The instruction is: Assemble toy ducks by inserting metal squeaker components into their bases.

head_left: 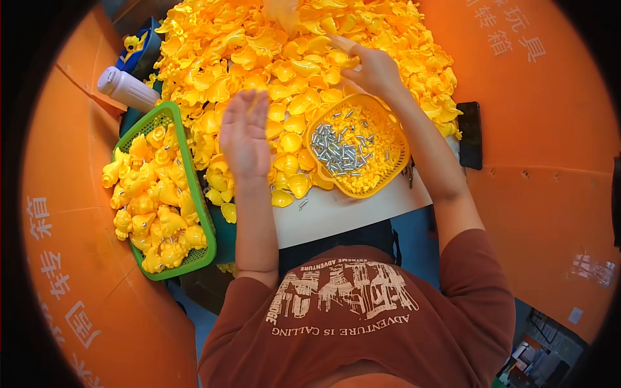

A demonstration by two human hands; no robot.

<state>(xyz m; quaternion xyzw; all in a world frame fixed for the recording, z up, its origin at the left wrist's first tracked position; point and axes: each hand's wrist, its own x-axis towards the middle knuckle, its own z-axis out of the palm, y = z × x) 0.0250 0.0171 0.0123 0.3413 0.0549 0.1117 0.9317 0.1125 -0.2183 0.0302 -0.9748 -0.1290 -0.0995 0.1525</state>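
A large heap of glossy yellow plastic shell pieces point(259, 55) covers the table before me. My left hand point(246, 139), slightly blurred, is raised over the heap's near left part, palm up, fingers stretched out, with nothing visible in it. My right hand point(376, 70) reaches over the heap with fingers and thumb apart; yellow pieces show between and under them, and none is plainly gripped. Below that hand stands a yellow basket point(354, 193) of small yellow parts point(378, 158) and silver metal pins point(336, 152). One loose pin point(303, 204) lies on the white tabletop point(323, 220).
At left, a green basket point(206, 236) holds several yellow toy figures point(158, 197). Behind it are a pale lidded bottle point(129, 88) and a blue container point(149, 48). A dark phone point(470, 134) lies at right. Another person's blurred hand point(281, 14) is at the far side. Orange panels point(537, 123) flank the table.
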